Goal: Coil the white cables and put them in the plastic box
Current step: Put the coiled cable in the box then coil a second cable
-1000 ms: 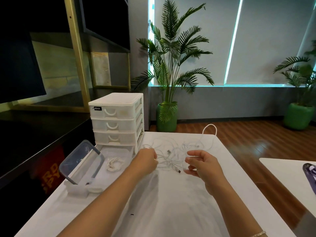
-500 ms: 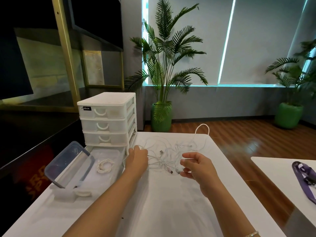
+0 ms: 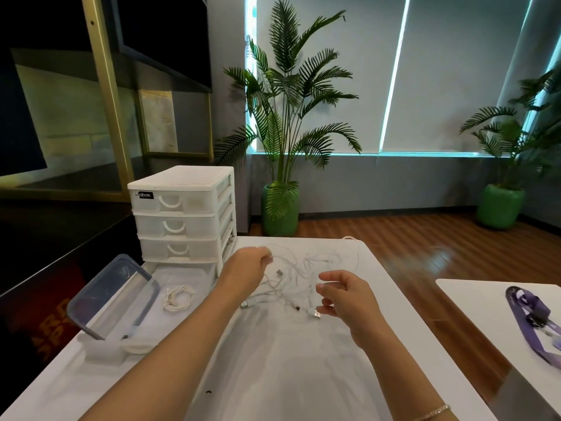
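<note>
Two hands work over a loose tangle of white cables lying on the white tabletop, mid-table toward the far side. Left hand: fingers curled closed around strands at the tangle's left edge. Right hand: fingers partly curled, thumb and forefinger pinching a strand at the right of the tangle, just above a connector end.

One coiled white cable already lies inside the clear plastic box, at the tabletop's left edge. Box lid is tilted up on the box's left side. Just beyond the box stands a white drawer unit, the box's far end touching or nearly touching its base; cannot tell which.

Second table at right carries a purple lanyard. Potted palm stands on the floor beyond the tabletop.
</note>
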